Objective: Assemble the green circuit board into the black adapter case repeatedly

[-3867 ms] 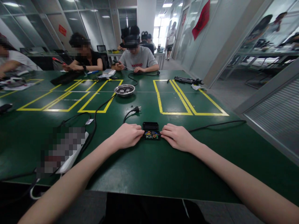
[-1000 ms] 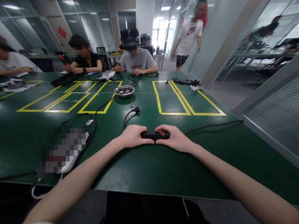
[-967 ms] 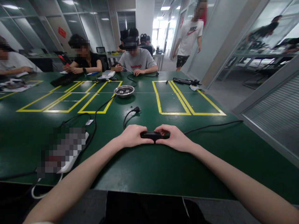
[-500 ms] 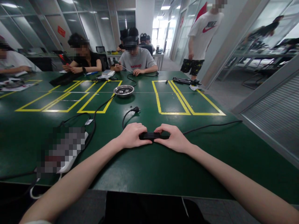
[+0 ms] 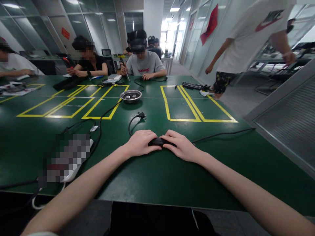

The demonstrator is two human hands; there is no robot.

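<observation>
At left, near, a long white-edged object (image 5: 71, 159), its top blurred out, lies on the green table (image 5: 147, 178). Rightward and far sits a round, shiny metal bowl (image 5: 131, 101); nearer, a black power plug (image 5: 141, 115). The left hand (image 5: 142, 143) pinches the left end of a small black oblong case (image 5: 157, 142), near centre; the right hand (image 5: 180, 146) clasps its right end between fingers and thumb. The step seems two-handed handling of the case; the next move calls for a steady, even hold. Farther right stretches a thin black cable (image 5: 225, 133).
</observation>
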